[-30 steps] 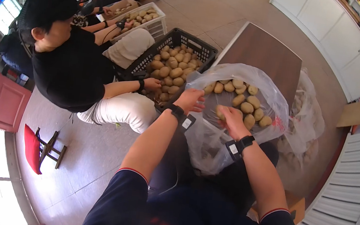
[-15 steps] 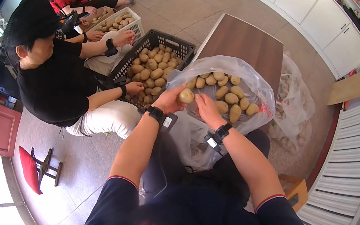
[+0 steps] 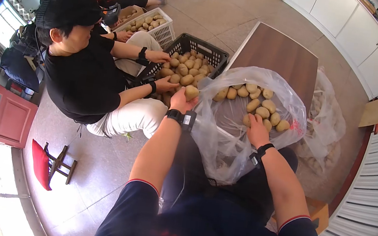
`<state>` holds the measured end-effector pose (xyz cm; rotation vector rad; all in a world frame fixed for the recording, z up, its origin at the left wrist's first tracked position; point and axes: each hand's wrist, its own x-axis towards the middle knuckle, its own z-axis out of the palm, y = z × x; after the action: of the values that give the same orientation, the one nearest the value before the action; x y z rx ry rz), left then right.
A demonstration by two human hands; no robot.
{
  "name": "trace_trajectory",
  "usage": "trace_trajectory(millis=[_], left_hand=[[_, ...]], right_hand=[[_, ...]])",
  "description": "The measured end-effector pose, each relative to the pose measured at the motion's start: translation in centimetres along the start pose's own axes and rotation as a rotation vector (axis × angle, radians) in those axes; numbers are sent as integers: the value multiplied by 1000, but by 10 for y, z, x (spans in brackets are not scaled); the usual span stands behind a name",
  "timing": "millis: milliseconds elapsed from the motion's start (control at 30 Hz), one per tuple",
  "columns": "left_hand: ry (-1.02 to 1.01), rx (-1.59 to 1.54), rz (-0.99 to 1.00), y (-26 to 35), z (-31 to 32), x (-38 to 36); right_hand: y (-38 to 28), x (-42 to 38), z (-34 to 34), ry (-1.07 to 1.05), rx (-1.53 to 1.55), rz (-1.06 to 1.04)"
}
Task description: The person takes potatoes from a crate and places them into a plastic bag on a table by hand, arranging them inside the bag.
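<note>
My left hand (image 3: 183,103) is closed around a potato (image 3: 191,92) at the near right side of the black crate (image 3: 217,54), which is heaped with potatoes. Over the open plastic bag (image 3: 232,83), my right hand (image 3: 258,133) reaches in, its fingers curled at a potato (image 3: 247,120) beside several others. The fingertips partly hide the contact. The bag's mouth is spread wide, and its near side hangs down over my lap.
A co-worker (image 3: 80,69) sits at left with both hands at the crate. Behind stand a white crate (image 3: 164,32) of potatoes and another person. A brown table (image 3: 276,50) lies beyond the bag, with another filled plastic bag (image 3: 326,123) at right. A red-seated stool (image 3: 40,164) stands lower left.
My left hand has carried its potato from the bag's edge to the crate. My right hand has moved right and into the bag, onto a potato. The co-worker's raised hand has lowered to the crate.
</note>
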<state>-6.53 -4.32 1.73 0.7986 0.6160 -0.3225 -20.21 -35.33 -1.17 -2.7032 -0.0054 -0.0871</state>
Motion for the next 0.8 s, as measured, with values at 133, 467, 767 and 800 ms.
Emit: trace_trajectory(millis=[133, 467, 767, 800], left_hand=[[100, -12, 9, 6, -21, 18], [158, 39, 60, 7, -37, 32], [-3, 540, 318, -3, -80, 75], [-6, 540, 322, -2, -80, 71]], right_hand=[[-7, 1, -4, -50, -32, 36], [-12, 2, -10, -43, -149, 87], [-5, 2, 2, -5, -173, 77], [-6, 1, -1, -21, -166, 97]])
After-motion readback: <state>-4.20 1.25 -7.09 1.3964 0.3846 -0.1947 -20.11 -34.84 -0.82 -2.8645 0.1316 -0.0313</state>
